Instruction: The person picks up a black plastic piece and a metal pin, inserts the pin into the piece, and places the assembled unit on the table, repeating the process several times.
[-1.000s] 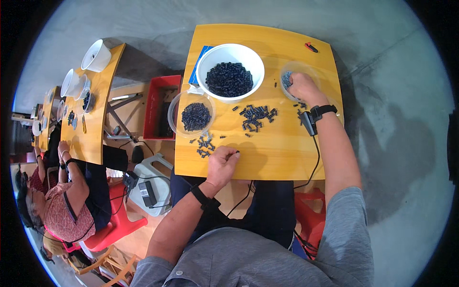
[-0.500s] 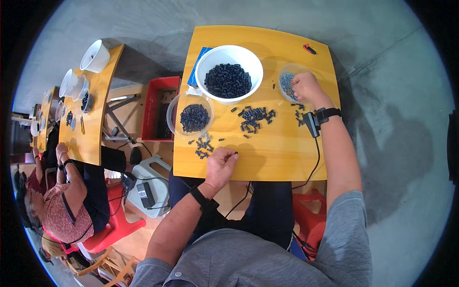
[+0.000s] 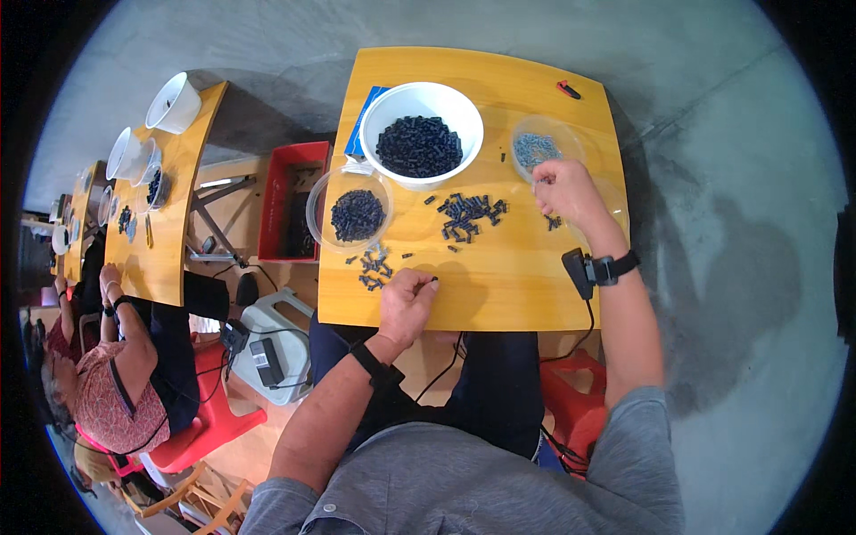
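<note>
My left hand is closed near the table's front edge, pinching a small black plastic part whose end shows at the fingertips. My right hand hovers at the near rim of a clear round tub of small silvery screws. Its fingers are pinched together; whatever they hold is too small to make out. Between the hands lies a loose heap of black plastic parts. Left of it, more black parts are scattered beside a clear tub filled with similar pieces.
A large white bowl of black parts stands at the back, against a blue box. A red-and-black tool lies at the far right corner. Left of the table are a red crate and a person at another table.
My right hand has drawn back from inside the screw tub to its near rim. The left hand keeps its pinch on the black part.
</note>
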